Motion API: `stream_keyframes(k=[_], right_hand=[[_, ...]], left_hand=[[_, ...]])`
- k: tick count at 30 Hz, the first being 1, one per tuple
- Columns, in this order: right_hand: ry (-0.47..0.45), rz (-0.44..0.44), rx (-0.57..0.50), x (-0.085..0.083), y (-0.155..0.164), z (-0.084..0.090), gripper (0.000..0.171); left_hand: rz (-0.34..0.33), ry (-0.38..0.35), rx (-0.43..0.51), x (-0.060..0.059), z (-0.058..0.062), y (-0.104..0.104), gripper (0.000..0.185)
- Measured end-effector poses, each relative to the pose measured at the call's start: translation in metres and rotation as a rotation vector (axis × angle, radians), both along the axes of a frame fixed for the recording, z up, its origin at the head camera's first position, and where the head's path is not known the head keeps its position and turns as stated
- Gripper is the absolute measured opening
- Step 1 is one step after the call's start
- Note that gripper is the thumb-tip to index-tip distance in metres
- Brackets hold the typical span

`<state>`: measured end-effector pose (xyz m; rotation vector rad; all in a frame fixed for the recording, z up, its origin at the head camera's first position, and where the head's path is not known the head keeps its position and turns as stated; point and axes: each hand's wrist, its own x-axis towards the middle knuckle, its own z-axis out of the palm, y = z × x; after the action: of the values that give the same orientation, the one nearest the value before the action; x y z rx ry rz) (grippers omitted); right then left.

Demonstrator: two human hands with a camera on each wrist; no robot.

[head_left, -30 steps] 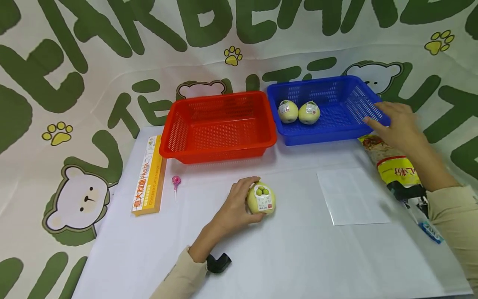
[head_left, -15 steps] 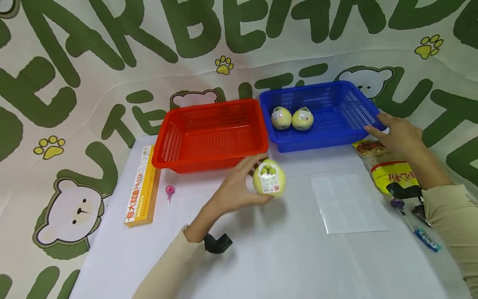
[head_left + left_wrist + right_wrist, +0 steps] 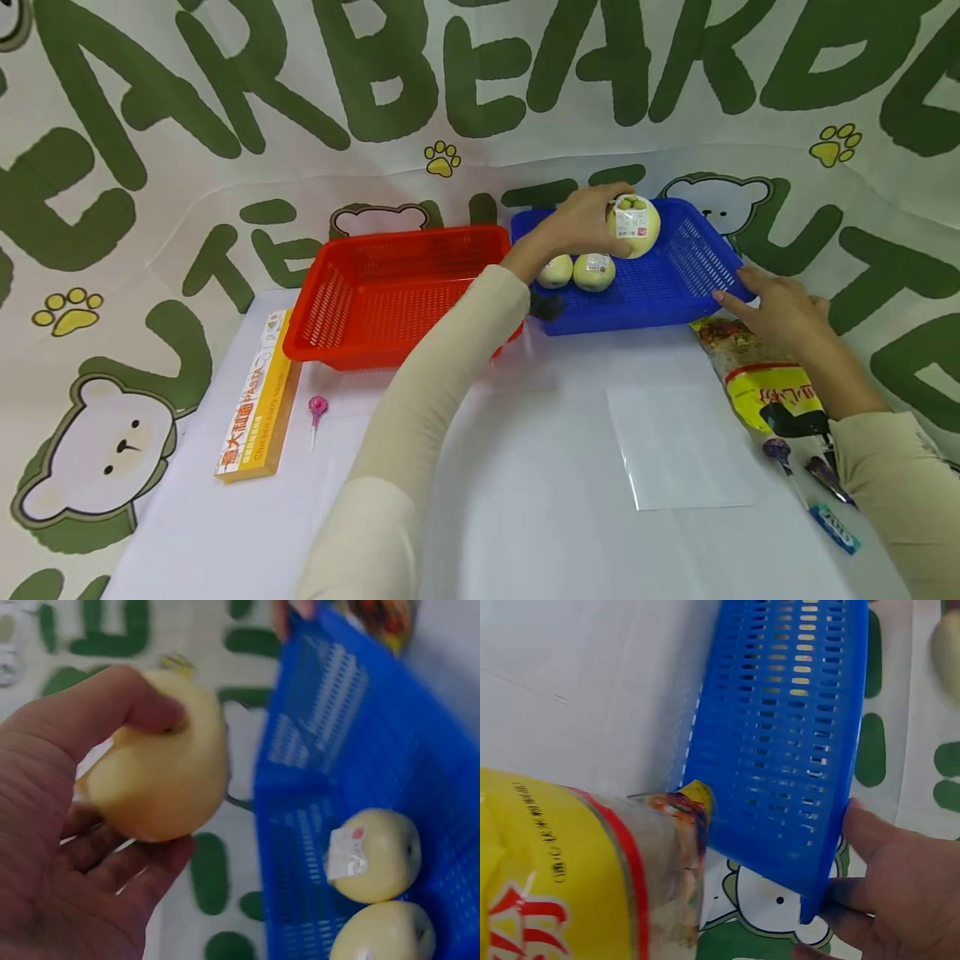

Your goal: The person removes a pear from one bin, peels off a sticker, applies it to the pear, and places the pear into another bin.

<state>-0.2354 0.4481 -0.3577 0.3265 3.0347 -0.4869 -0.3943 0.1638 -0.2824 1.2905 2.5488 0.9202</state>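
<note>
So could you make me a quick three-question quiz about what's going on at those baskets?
1. True or false: the red basket holds fruit.
2. How many pears lie inside the blue basket? A) one B) two C) three
3. What does the right hand touch?

Key
1. False; no fruit shows in it.
2. B; two lie there, while the left hand holds a third pear above the basket.
3. The blue basket's near right corner.
</note>
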Motion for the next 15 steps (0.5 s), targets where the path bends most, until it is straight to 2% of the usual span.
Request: stream_keyframes(k=[4,8,10,15], right_hand=[[-0.035,-0.003,0.015,0.003,0.003,0.003,0.093],[-0.028,-0.009,0.024,0.004,0.003,0.002,0.092],[-0.019,-0.01,0.025,0.004,0.002,0.0,0.091],[-0.01,-0.009,0.028,0.002,-0.002,-0.004,0.088]], left_hand=[[-0.055,-0.052,-0.117,-0.024,-0.019,0.045,0.073],[-0.001,-0.095,-0.214,-0.037,-0.041,0.074,0.074],[0.05,-0.059,-0.27,-0.042,-0.051,0.084,0.078],[0.125,0.101,-0.392,-0.051,-0.073,0.097,0.082]])
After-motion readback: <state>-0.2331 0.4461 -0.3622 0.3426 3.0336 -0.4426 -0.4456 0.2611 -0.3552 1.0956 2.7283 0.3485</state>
